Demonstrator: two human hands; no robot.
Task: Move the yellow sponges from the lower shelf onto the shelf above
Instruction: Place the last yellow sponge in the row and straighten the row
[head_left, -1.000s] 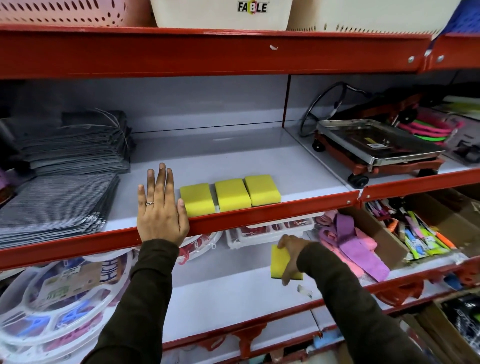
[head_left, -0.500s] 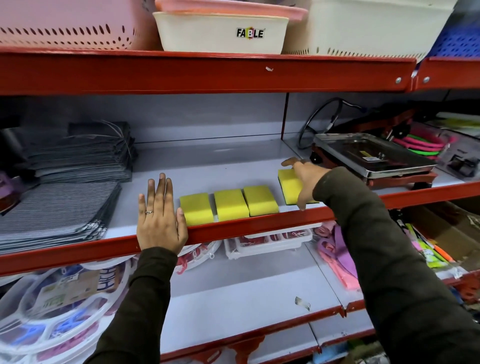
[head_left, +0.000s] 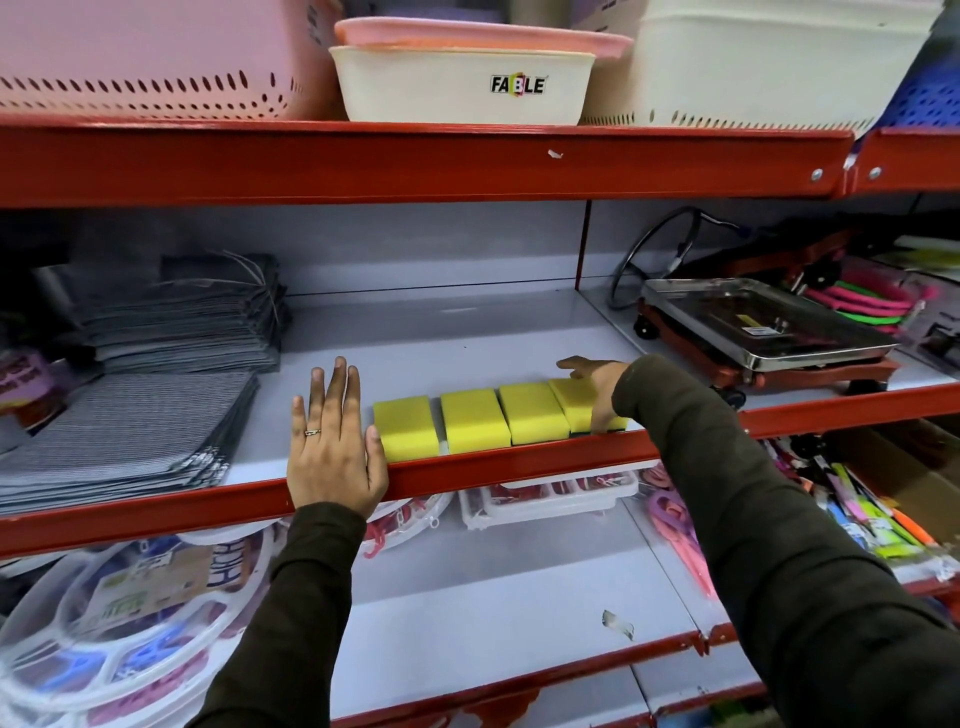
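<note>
On the middle shelf (head_left: 467, 332), near front lip: four yellow sponges in a row, side by side. Rightmost sponge (head_left: 574, 402) sits under the right hand (head_left: 597, 387), grip closed on it w/ thumb at front face, fingers over the far end; sponge base on shelf. Other three sponges (head_left: 472, 418) free. Left hand (head_left: 332, 447) flat, fingers spread, palm on red shelf edge (head_left: 156, 501), thumb just beside leftmost sponge, holding nothing. Lower shelf (head_left: 493, 597) bare in centre. Grey cloth stacks (head_left: 130, 426) to left; steel platform trolley (head_left: 758, 327) to right.
</note>
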